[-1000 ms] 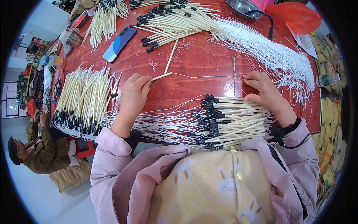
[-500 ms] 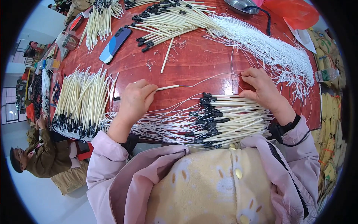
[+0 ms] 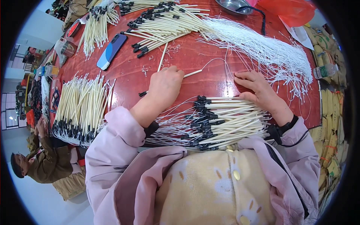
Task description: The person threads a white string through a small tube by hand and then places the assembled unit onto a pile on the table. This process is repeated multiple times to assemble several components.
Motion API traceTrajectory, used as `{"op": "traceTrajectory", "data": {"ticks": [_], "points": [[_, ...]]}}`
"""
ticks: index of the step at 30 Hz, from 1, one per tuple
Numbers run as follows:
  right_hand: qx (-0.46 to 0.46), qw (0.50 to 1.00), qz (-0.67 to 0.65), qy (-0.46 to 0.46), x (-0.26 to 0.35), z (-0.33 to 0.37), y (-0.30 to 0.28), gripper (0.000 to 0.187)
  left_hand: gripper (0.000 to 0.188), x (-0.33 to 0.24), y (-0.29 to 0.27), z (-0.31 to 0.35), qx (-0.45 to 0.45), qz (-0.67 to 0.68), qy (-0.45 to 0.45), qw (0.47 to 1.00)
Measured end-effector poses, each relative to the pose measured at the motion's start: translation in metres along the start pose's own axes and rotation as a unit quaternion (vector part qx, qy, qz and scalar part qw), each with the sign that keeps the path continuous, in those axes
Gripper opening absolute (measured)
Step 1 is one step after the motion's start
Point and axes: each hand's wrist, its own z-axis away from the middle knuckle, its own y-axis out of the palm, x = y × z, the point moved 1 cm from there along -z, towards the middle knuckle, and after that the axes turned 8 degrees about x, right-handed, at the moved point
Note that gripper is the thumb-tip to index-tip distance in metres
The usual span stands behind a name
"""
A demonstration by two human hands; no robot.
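Observation:
My left hand [image 3: 164,85] is closed around a thin cream-coloured stick [image 3: 193,73]. The stick's black end piece [image 3: 142,93] pokes out beyond the hand on the left. From its other end, a white cord [image 3: 214,59] arches toward my right hand [image 3: 258,90]. That hand has its thumb and fingers apart, with the cord looping close to the fingertips. Just below it lies a bundle of cream sticks with black ends [image 3: 232,120], from which white cords [image 3: 172,129] trail left. Another batch of cream sticks [image 3: 80,101] lies to the left, black ends toward me.
On the red table [image 3: 202,48] are a blue phone [image 3: 112,51], a far pile of sticks [image 3: 165,26] and a long hank of white cords [image 3: 262,48]. A metal bowl [image 3: 234,6] and red plastic bag [image 3: 288,11] sit at the back. A person [image 3: 45,161] sits at left.
My left hand has moved right and slightly up with the stick, closer to my right hand. The cord between them now bows upward. My right hand has stayed nearly in place, its fingers spreading.

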Motion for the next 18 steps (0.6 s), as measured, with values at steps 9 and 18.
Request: {"op": "traceTrajectory", "data": {"ticks": [9, 18], "points": [[0.005, 1.0, -0.026, -0.006, -0.01, 0.001, 0.002, 0.05, 0.035, -0.027, 0.008, -0.049, -0.034, 0.025, 0.074, 0.996], [-0.007, 0.999, -0.034, -0.022, -0.012, 0.0, 0.004, 0.05, 0.054, -0.023, 0.014, -0.05, 0.012, 0.056, 0.129, 0.99]]}}
